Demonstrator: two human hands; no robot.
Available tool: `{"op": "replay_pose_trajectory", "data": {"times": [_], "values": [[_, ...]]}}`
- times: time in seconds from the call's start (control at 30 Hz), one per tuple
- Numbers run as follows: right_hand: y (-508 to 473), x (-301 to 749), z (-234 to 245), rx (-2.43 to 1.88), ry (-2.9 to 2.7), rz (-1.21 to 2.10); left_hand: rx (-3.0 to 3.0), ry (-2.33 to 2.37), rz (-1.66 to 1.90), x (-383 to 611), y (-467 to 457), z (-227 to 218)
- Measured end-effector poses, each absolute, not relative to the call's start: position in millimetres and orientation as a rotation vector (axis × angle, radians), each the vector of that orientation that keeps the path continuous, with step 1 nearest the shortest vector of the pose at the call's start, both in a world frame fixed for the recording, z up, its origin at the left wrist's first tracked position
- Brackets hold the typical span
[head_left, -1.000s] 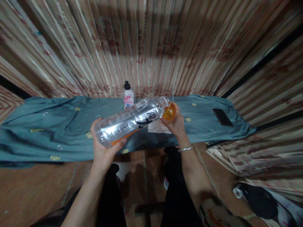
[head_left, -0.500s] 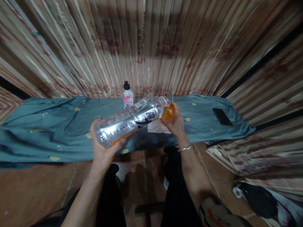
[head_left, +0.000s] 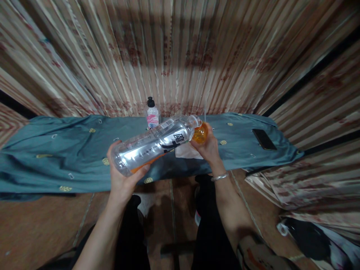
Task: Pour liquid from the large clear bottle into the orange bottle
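Observation:
My left hand (head_left: 122,176) is closed round the base of a large clear plastic bottle (head_left: 153,144) with a black label mark. The bottle lies tilted nearly flat, with a thin line of orange liquid along its lower side. Its open mouth rests over a small glass (head_left: 201,133) filled with orange liquid. My right hand (head_left: 208,148) is closed round that glass, and a silver bracelet sits on its wrist. Both are held above a table covered by a teal cloth (head_left: 56,157). A white paper (head_left: 188,151) lies under the glass.
A small bottle with a black cap and pink label (head_left: 152,113) stands at the table's back edge. A black phone (head_left: 263,139) lies on the cloth at the right. Striped curtains hang behind and to the right. My dark trouser legs are below.
The large bottle has shifted very slightly. Both hands keep their hold.

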State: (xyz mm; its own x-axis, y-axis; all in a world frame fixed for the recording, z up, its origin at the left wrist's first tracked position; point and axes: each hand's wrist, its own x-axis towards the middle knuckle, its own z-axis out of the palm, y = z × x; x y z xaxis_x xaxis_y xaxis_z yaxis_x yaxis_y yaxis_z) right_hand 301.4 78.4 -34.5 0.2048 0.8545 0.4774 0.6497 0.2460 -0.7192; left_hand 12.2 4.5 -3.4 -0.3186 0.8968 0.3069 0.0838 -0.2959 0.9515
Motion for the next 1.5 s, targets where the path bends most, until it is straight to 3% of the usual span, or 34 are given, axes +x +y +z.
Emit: {"op": "replay_pose_trajectory", "data": {"times": [1.5], "values": [[77.9, 300.9, -35.5, -1.476, -1.515, 0.238, 1.283, 1.336, 1.650, 13.0, 3.4, 0.6]]}}
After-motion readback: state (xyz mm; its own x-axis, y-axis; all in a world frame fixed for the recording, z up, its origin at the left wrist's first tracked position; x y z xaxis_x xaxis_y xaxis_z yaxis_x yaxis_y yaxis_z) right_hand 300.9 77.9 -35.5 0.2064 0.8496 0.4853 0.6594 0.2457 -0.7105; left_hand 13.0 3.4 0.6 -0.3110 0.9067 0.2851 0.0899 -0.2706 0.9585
